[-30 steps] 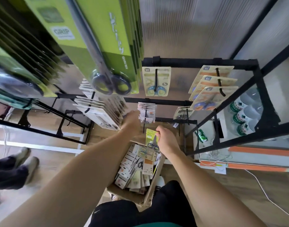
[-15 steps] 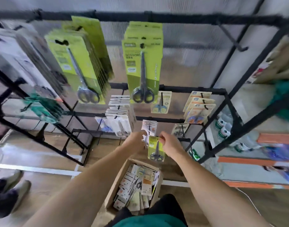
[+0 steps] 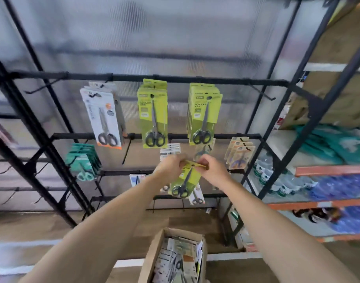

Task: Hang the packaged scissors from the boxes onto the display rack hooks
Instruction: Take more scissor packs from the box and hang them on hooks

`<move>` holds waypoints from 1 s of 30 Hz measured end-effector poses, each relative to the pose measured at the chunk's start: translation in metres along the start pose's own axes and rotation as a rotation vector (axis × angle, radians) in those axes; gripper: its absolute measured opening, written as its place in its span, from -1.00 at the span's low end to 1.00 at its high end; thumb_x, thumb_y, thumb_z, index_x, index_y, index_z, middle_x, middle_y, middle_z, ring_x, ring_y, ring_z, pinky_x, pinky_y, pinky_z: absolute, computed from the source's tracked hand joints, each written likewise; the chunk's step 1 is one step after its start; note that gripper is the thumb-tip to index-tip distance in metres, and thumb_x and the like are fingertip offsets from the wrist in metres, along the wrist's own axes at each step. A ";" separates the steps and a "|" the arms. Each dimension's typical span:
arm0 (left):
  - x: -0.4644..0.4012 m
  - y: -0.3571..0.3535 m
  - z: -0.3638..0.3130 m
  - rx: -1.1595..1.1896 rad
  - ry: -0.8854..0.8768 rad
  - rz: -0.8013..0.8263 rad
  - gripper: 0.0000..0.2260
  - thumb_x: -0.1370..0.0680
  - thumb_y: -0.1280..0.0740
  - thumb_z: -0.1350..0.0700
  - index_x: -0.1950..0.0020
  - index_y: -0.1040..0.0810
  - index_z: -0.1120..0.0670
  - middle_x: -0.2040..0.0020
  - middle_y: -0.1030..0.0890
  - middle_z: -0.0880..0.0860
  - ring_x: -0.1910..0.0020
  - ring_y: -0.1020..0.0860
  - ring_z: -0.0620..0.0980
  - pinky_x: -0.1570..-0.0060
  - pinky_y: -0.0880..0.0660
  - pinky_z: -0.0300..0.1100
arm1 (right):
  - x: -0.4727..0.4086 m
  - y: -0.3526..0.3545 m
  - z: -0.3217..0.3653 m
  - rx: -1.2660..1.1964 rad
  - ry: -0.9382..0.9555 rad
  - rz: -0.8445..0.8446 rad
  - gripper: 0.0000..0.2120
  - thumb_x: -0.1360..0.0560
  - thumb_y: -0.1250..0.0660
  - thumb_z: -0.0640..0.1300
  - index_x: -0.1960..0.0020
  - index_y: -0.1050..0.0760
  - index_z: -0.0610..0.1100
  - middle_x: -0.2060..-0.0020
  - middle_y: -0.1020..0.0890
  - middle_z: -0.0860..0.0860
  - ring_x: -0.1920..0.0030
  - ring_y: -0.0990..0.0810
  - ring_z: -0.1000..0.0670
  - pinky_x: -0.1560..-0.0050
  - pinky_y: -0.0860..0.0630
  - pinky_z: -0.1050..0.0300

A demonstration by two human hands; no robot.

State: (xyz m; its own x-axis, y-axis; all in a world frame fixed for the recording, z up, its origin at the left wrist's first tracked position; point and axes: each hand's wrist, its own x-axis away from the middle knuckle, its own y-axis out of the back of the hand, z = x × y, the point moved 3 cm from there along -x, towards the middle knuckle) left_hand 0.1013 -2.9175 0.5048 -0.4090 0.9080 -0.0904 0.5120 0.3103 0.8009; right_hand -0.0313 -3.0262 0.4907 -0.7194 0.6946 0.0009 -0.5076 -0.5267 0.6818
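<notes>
- Two bare hands at frame centre: left hand [image 3: 168, 168] and right hand [image 3: 212, 170] each pinch a top corner of one green scissors pack [image 3: 185, 180], fingers curled on the card edge.
- Pack hangs in the air between the hands, in front of the black display rack [image 3: 146, 78], below the two green stacks, not on a hook; black-handled scissors inside, text too blurred to read.
- Upper row of rack, three stacks: white-and-orange pack stack [image 3: 104, 117] at left, green stack [image 3: 154, 115] in the middle, green stack [image 3: 203, 115] at right. Green cards read "SCISSORS"; right one also "GRIP".
- Teal pack stack [image 3: 84, 162] at mid left; beige card stack [image 3: 239, 154] at mid right, three cards visible.
- One open cardboard box [image 3: 154, 256] at bottom centre, filled with mixed packs, count unclear.
- Water bottles [image 3: 264, 170] on the right shelving, several, blurred.
</notes>
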 end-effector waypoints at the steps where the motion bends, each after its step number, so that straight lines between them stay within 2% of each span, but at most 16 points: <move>1: 0.004 0.013 -0.002 0.000 -0.014 -0.019 -0.85 -0.58 -0.18 0.26 0.11 -0.49 0.08 0.22 -0.52 0.10 0.12 -0.54 0.24 0.18 -0.44 -0.01 | 0.002 0.004 0.012 -0.037 0.000 -0.001 -0.82 -0.53 -0.44 -0.11 -0.10 -0.53 -0.09 0.07 -0.61 0.11 0.09 -0.58 0.14 0.16 -0.46 0.38; 3: 0.010 0.039 -0.006 0.009 -0.036 -0.065 -0.86 -0.59 -0.16 0.27 0.11 -0.44 0.09 0.24 -0.50 0.08 0.19 -0.52 0.20 0.23 -0.44 -0.02 | 0.004 0.012 0.036 -0.130 0.001 0.001 -0.77 -0.53 -0.44 -0.12 -0.15 -0.50 -0.12 0.01 -0.63 0.07 0.01 -0.61 0.04 -0.02 -0.55 0.16; 4: 0.011 0.052 -0.008 0.016 -0.039 -0.100 -0.87 -0.60 -0.15 0.26 0.09 -0.44 0.10 0.24 -0.52 0.08 0.21 -0.50 0.18 0.24 -0.44 -0.03 | 0.004 0.014 0.049 -0.166 0.006 0.003 -0.76 -0.54 -0.43 -0.09 -0.15 -0.49 -0.12 0.01 -0.63 0.06 0.00 -0.62 0.02 -0.03 -0.55 0.10; 7: 0.016 0.096 -0.015 0.034 -0.056 -0.230 -0.86 -0.61 -0.14 0.25 0.10 -0.41 0.07 0.24 -0.52 0.10 0.25 -0.46 0.14 0.24 -0.46 -0.02 | 0.001 0.019 0.088 -0.236 0.049 -0.054 -0.72 -0.57 -0.38 0.04 -0.10 -0.49 -0.16 0.00 -0.64 -0.09 0.05 -0.61 -0.08 0.06 -0.51 0.03; 9: 0.019 0.124 -0.019 0.028 -0.070 -0.298 -0.86 -0.61 -0.14 0.24 0.10 -0.40 0.06 0.26 -0.51 0.09 0.25 -0.47 0.17 0.25 -0.46 -0.02 | -0.001 0.018 0.115 -0.257 0.109 -0.106 -0.76 -0.61 -0.32 0.03 0.00 -0.48 -0.16 0.07 -0.62 -0.12 0.13 -0.58 -0.05 0.14 -0.43 0.07; 11: 0.018 0.147 -0.022 0.003 -0.057 -0.371 -0.91 -0.61 -0.16 0.19 0.03 -0.44 0.08 0.22 -0.56 0.08 0.23 -0.52 0.18 0.23 -0.51 -0.01 | -0.001 0.019 0.140 -0.267 0.153 -0.164 -0.85 -0.64 -0.27 -0.02 0.06 -0.45 -0.06 0.15 -0.58 0.01 0.15 -0.54 0.05 0.18 -0.40 0.15; 13: 0.018 0.172 -0.025 -0.025 -0.025 -0.454 -0.89 -0.61 -0.22 0.11 -0.10 -0.48 0.06 0.10 -0.61 0.06 0.15 -0.57 0.14 0.16 -0.57 0.01 | -0.003 0.017 0.162 -0.294 0.188 -0.207 -0.89 -0.65 -0.24 -0.05 0.04 -0.46 -0.03 0.15 -0.57 0.06 0.15 -0.54 0.07 0.19 -0.40 0.19; 15: 0.018 0.191 -0.022 -0.064 -0.010 -0.504 -0.77 -0.62 -0.27 0.05 -0.25 -0.46 0.07 -0.09 -0.59 0.04 0.01 -0.57 0.08 0.04 -0.56 0.00 | -0.006 0.014 0.179 -0.298 0.209 -0.243 -0.87 -0.66 -0.23 -0.08 0.07 -0.46 -0.02 0.22 -0.53 0.09 0.23 -0.48 0.11 0.21 -0.37 0.18; 18: 0.018 0.211 -0.016 -0.193 -0.050 -0.527 -0.68 -0.60 -0.31 0.03 -0.32 -0.42 0.08 -0.20 -0.54 0.06 -0.12 -0.54 0.11 0.01 -0.56 0.05 | -0.016 0.014 0.196 -0.309 0.218 -0.285 -0.87 -0.66 -0.22 -0.09 0.01 -0.49 -0.10 0.18 -0.56 0.01 0.20 -0.50 0.01 0.17 -0.44 0.07; 21: 0.018 0.219 -0.010 -0.301 -0.065 -0.464 -0.65 -0.59 -0.32 0.02 -0.35 -0.42 0.06 -0.23 -0.55 0.09 -0.17 -0.54 0.14 -0.02 -0.56 0.09 | -0.028 0.016 0.210 -0.249 0.191 -0.303 -0.81 -0.67 -0.19 -0.08 0.12 -0.38 -0.04 0.28 -0.44 0.07 0.29 -0.39 0.08 0.34 -0.25 0.20; 23: 0.018 0.221 -0.009 -0.334 -0.073 -0.418 -0.61 -0.59 -0.33 0.01 -0.38 -0.41 0.07 -0.27 -0.54 0.11 -0.21 -0.53 0.14 -0.09 -0.54 0.08 | -0.038 0.015 0.214 -0.195 0.142 -0.313 -0.87 -0.67 -0.19 -0.06 -0.02 -0.40 -0.10 0.20 -0.47 0.05 0.21 -0.44 0.01 0.36 -0.25 0.19; 24: 0.018 0.222 -0.008 -0.347 -0.078 -0.405 -0.60 -0.59 -0.33 0.01 -0.39 -0.41 0.08 -0.28 -0.54 0.11 -0.22 -0.52 0.13 -0.12 -0.53 0.07 | -0.041 0.014 0.217 -0.180 0.122 -0.315 -0.83 -0.67 -0.19 -0.04 -0.14 -0.43 -0.12 0.11 -0.50 0.00 0.12 -0.48 -0.03 0.32 -0.33 0.18; 26: 0.018 0.222 -0.008 -0.378 -0.081 -0.387 -0.60 -0.59 -0.33 0.00 -0.39 -0.41 0.08 -0.27 -0.55 0.10 -0.21 -0.53 0.13 -0.13 -0.53 0.07 | -0.047 0.014 0.219 -0.140 0.068 -0.316 -0.62 -0.67 -0.19 -0.01 -0.43 -0.37 -0.13 -0.13 -0.57 -0.09 -0.10 -0.56 -0.12 0.06 -0.53 0.05; 27: 0.018 0.221 -0.008 -0.398 -0.081 -0.380 -0.61 -0.60 -0.33 -0.01 -0.39 -0.41 0.08 -0.26 -0.56 0.10 -0.20 -0.54 0.12 -0.13 -0.53 0.06 | -0.048 0.014 0.220 -0.118 0.044 -0.318 -0.57 -0.67 -0.19 -0.01 -0.49 -0.31 -0.14 -0.25 -0.56 -0.11 -0.20 -0.56 -0.14 -0.07 -0.53 0.01; 28: 0.017 0.221 -0.006 -0.415 -0.082 -0.371 -0.62 -0.60 -0.32 -0.02 -0.38 -0.41 0.07 -0.25 -0.57 0.09 -0.19 -0.54 0.12 -0.12 -0.53 0.06 | -0.048 0.015 0.221 -0.100 0.031 -0.322 -0.55 -0.67 -0.19 -0.02 -0.51 -0.29 -0.16 -0.31 -0.53 -0.11 -0.24 -0.55 -0.15 -0.10 -0.51 0.03; 30: 0.017 0.219 -0.003 -0.445 -0.082 -0.364 -0.64 -0.60 -0.31 -0.03 -0.35 -0.43 0.06 -0.23 -0.59 0.08 -0.16 -0.56 0.12 -0.08 -0.55 0.05 | -0.048 0.015 0.224 -0.050 0.039 -0.322 -0.58 -0.68 -0.18 -0.05 -0.49 -0.31 -0.18 -0.31 -0.53 -0.11 -0.23 -0.55 -0.14 -0.01 -0.44 0.09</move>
State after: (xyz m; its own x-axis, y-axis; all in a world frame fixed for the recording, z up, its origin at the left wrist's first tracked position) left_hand 0.2045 -2.8351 0.6803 -0.4302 0.7895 -0.4378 -0.0242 0.4747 0.8798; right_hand 0.1019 -2.9576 0.6648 -0.5354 0.8104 -0.2380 -0.7340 -0.3070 0.6058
